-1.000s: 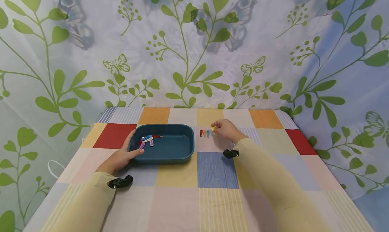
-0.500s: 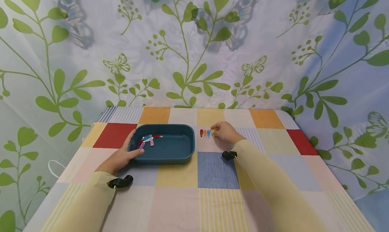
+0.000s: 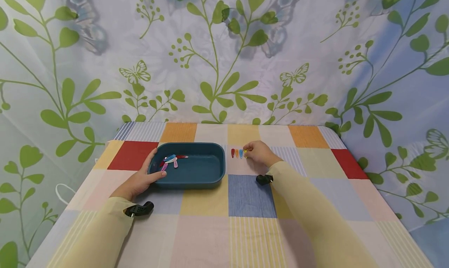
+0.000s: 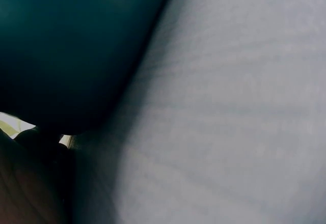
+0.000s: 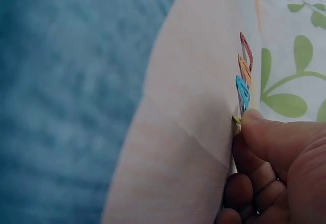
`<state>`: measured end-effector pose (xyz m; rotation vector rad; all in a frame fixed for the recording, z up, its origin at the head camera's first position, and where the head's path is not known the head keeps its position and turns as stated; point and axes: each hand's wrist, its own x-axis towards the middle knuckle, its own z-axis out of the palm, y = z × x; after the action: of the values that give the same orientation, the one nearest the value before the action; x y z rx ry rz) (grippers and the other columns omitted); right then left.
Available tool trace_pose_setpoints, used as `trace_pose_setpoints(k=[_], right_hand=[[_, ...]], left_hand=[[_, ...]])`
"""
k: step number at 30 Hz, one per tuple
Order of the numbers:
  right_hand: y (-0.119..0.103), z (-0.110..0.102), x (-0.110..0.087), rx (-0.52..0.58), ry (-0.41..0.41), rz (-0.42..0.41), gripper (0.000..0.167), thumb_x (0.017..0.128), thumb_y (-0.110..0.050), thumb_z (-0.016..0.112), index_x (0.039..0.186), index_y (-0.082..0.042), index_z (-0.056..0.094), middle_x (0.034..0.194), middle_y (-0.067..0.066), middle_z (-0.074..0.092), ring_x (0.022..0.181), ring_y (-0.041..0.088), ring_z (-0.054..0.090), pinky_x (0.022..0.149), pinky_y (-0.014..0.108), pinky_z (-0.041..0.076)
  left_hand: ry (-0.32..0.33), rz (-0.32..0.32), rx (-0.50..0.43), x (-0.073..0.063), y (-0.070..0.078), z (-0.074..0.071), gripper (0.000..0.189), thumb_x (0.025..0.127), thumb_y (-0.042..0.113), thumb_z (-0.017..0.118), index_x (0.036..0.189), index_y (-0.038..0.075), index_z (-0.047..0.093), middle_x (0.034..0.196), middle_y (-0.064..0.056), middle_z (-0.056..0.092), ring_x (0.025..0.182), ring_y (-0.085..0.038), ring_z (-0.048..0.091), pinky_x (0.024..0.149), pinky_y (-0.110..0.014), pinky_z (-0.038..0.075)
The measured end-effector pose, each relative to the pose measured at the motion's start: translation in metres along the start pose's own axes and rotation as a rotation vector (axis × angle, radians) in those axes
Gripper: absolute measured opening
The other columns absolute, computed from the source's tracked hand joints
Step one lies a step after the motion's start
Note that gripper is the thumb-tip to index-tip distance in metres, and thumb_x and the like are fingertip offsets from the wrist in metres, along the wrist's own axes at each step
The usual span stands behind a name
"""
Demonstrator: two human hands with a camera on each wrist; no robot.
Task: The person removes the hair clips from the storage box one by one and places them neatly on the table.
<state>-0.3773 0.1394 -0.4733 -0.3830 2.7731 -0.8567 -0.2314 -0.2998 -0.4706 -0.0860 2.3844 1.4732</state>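
A dark teal tray sits on the table in the head view. My left hand rests against its left front corner, thumb over the front rim and fingers along the left side. Inside the tray, toward the left, lies a small heap of snap hair clips in red, blue, white, pink and purple. Right of the tray, a red hair clip, an orange hair clip and a blue hair clip lie in a row. My right hand pinches a yellow hair clip at the row's right end.
A patchwork cloth covers the table. Behind it hangs a curtain with a leaf and butterfly print. A white cord loops beside the table's left edge.
My right hand has lowered the yellow hair clip to the cloth beside the blue one and stays there. The left hand and tray have kept their place.
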Motion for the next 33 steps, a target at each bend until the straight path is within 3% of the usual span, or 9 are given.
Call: trace_pose_setpoints(k=[10,18,33], right_hand=[[0.0057,-0.0042,0.0002,0.001,-0.033,-0.008,0.036,0.098,-0.019,0.072,0.13,-0.005,0.071,0.111,0.008,0.069,0.101,0.022,0.06,0.095,0.037,0.051],[0.0045,-0.009,0.0008,-0.005,-0.07,-0.01,0.041,0.094,-0.017,0.077,0.131,-0.002,0.07,0.089,0.0,0.06,0.085,0.016,0.054,0.076,0.027,0.043],[0.0029,-0.008,-0.0022,0.046,-0.07,0.014,0.039,0.094,-0.016,0.079,0.129,-0.002,0.07,0.097,0.003,0.065,0.089,0.017,0.057,0.081,0.027,0.047]], left_hand=[[-0.001,-0.001,0.018,0.0001,-0.0004,-0.0002,0.112,0.097,0.043,0.07,0.164,0.046,-0.019,0.176,-0.019,-0.013,0.158,-0.054,-0.003,0.118,-0.082,0.02],[-0.008,0.004,0.013,-0.0004,-0.0019,-0.0014,0.112,0.097,0.044,0.07,0.163,0.049,-0.02,0.176,-0.018,-0.014,0.158,-0.054,-0.003,0.118,-0.082,0.021],[0.0,0.005,0.009,-0.0008,-0.0012,-0.0001,0.111,0.098,0.043,0.069,0.164,0.046,-0.02,0.176,-0.018,-0.014,0.158,-0.053,-0.003,0.119,-0.081,0.02]])
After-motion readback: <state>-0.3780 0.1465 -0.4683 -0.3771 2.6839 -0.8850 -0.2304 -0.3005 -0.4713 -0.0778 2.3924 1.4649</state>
